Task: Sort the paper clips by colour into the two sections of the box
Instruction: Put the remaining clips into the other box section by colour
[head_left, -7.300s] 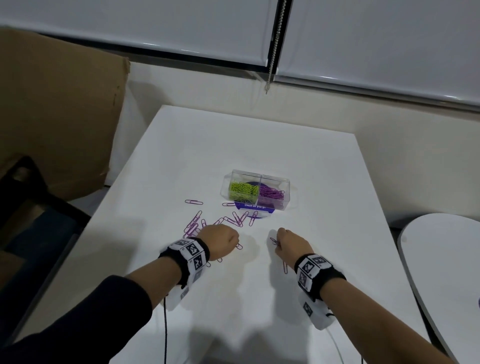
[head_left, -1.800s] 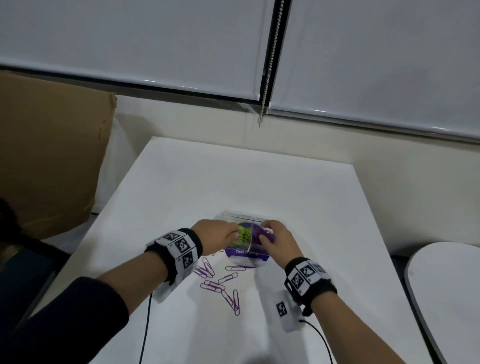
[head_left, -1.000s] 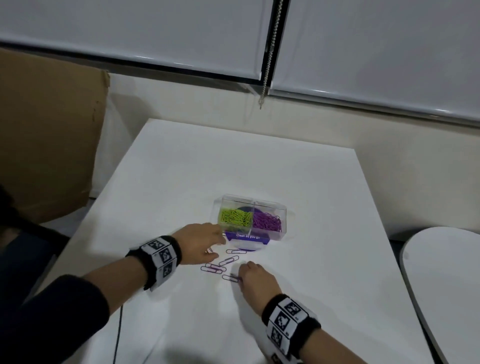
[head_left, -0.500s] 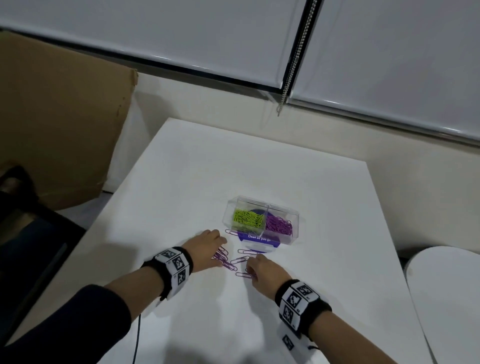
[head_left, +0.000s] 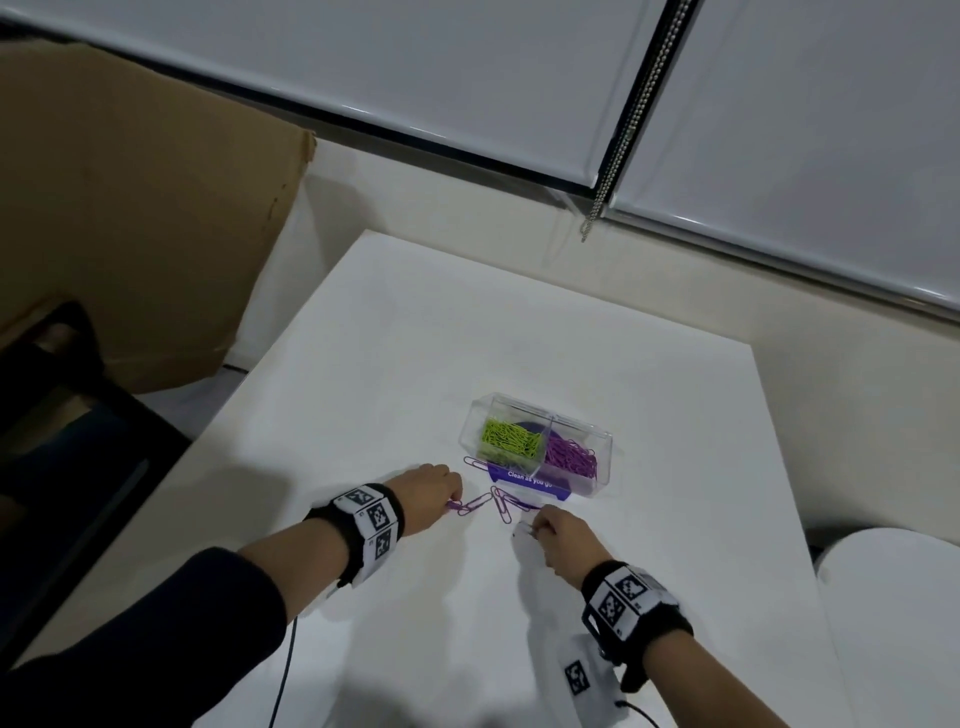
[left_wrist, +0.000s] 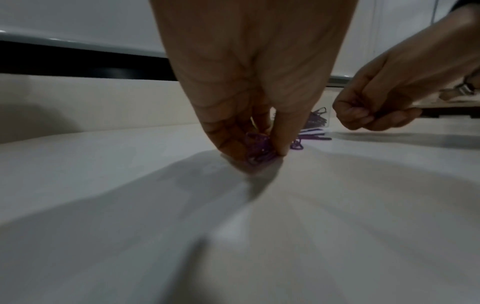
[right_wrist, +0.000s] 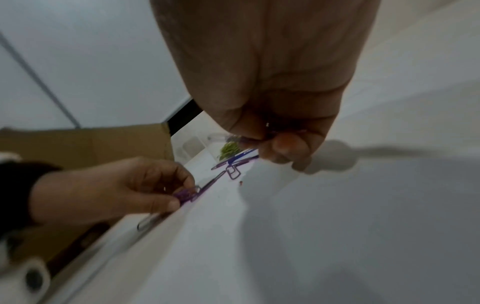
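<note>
A clear two-section box (head_left: 535, 451) stands mid-table, with green clips (head_left: 511, 438) in its left section and purple clips (head_left: 570, 457) in its right. Several loose purple clips (head_left: 503, 506) lie on the white table (head_left: 395, 364) just in front of it. My left hand (head_left: 435, 488) pinches a small bunch of purple clips (left_wrist: 257, 148) against the tabletop. To its right, my right hand (head_left: 558, 535) pinches a purple clip (right_wrist: 262, 138) between thumb and fingers, a little above the surface.
A brown cardboard sheet (head_left: 130, 218) leans at the left beside a dark chair (head_left: 62, 415). Window blinds with a bead chain (head_left: 613, 150) hang behind the table. Another rounded white table (head_left: 893, 623) sits at the right edge.
Since half a second ago my left hand has closed its fingers on clips at the table. My right hand has drawn slightly back with a clip pinched. The head view has shifted right.
</note>
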